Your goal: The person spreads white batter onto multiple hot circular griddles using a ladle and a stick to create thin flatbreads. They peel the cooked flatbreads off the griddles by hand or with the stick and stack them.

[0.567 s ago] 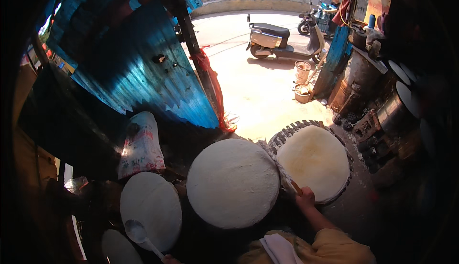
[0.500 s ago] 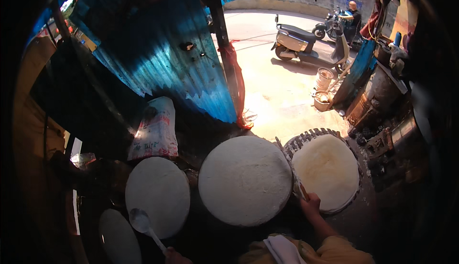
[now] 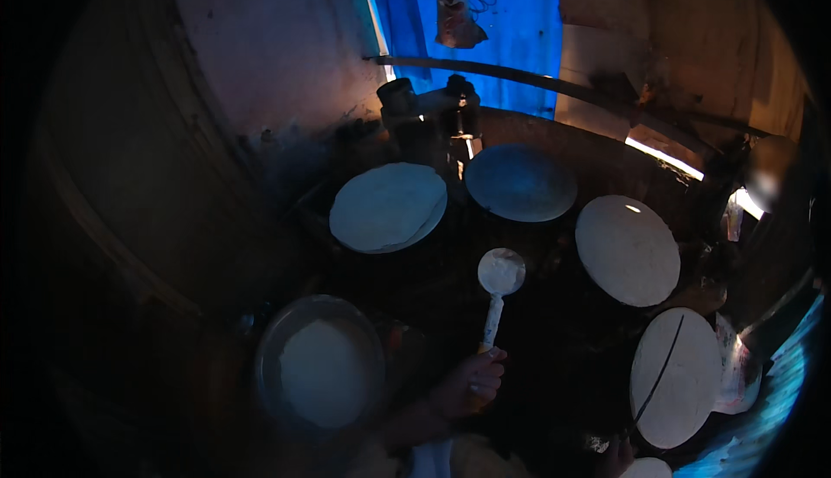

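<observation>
My left hand [image 3: 476, 380] is wrapped round the handle of a ladle [image 3: 502, 272]. The ladle's round bowl is upward and coated in white, above the dark gap between the basin and the griddles. My right hand [image 3: 618, 458], dim at the lower edge, grips a long thin spatula [image 3: 665, 365], whose blade crosses in front of a pale round sheet [image 3: 692, 391]. Left of my left hand stands a round basin [image 3: 270, 352] with white batter [image 3: 322, 374] in it. Beyond the ladle, a thin white sheet [image 3: 388, 208] covers one griddle.
A bare dark griddle [image 3: 519, 182] sits at the back, with another pale round sheet [image 3: 628, 251] to its right. Behind stand dark canisters [image 3: 398, 102] and a wooden rail [image 3: 511, 76]. A printed sack [image 3: 736, 370] and blue corrugated metal [image 3: 783, 400] are at the right edge.
The view has swung left from the sunlit street to the dark wall and basin. My left hand with the ladle now appears nearer the middle; both hands keep their tools.
</observation>
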A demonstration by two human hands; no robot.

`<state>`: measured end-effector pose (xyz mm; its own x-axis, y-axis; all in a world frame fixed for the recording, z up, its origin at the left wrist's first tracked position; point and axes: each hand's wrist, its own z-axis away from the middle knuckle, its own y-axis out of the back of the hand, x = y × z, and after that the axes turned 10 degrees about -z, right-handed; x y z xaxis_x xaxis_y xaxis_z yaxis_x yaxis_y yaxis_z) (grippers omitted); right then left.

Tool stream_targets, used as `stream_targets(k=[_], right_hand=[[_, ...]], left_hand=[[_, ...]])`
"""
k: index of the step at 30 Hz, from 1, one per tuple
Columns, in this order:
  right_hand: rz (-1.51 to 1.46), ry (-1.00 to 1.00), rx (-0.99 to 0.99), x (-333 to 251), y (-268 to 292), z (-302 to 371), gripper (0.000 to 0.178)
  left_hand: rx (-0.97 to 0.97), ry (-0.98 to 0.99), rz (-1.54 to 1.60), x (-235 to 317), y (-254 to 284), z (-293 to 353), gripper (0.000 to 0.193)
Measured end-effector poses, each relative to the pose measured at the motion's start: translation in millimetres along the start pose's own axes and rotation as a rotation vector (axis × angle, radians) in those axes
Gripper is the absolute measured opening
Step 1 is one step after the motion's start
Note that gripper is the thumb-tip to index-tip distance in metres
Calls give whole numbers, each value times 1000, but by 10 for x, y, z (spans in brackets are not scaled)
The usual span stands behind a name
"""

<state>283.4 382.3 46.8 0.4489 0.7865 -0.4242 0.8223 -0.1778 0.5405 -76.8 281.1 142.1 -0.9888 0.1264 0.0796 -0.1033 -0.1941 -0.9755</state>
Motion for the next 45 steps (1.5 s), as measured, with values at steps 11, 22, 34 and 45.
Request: stream_targets(k=[11,22,34,45], right_hand=[[-875,-1013,-831,-1582,-2192,-608,38],[-739,-1036,-1411,-2649,-3188,-730,38],[-762,-1040,-1753,-2412,-3505,-658,31],[-1318,-301,-1683,-2809,-3406,-1527,36]], left_hand=[[936,-571,2,1532,2159,1964,11],[1202,173,-1181,881,3534,1994,35],[-90,-745,485,497,2216,1797,12],[486,-1069,-387,494,529,2768,25]])
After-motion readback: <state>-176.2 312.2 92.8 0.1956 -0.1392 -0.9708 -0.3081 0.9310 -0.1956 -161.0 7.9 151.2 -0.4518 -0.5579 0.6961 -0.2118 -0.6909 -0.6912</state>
